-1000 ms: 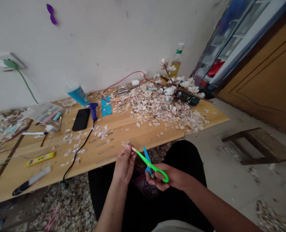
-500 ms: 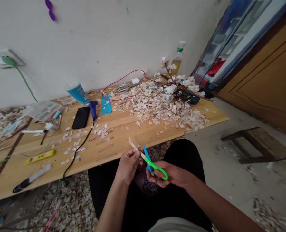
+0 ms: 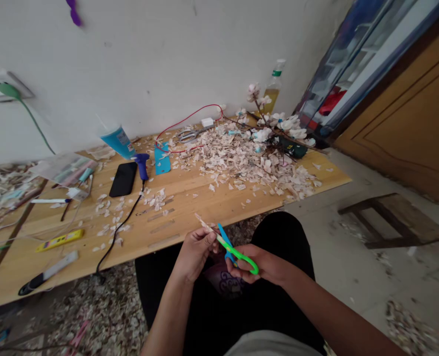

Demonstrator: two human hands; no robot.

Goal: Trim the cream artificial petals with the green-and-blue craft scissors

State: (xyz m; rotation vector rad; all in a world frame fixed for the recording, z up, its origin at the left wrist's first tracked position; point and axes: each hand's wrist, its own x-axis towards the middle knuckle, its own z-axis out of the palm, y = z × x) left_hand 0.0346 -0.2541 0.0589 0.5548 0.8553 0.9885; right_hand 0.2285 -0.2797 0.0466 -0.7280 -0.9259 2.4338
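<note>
The left hand [image 3: 194,253] pinches a thin pale strip [image 3: 204,224] just above the lap, by the tabletop [image 3: 175,207] edge. The right hand [image 3: 266,267] is closed in the loops of the scissors [image 3: 238,254] (blades at the strip). The strip looks light and bendy, best held low.

Glossy plastic scissors [image 3: 234,249], wooden table [image 3: 190,202]

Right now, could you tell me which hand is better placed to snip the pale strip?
Probably the right hand: it grips the green-and-blue scissors, blades beside the pale strip that the left hand pinches.
</note>
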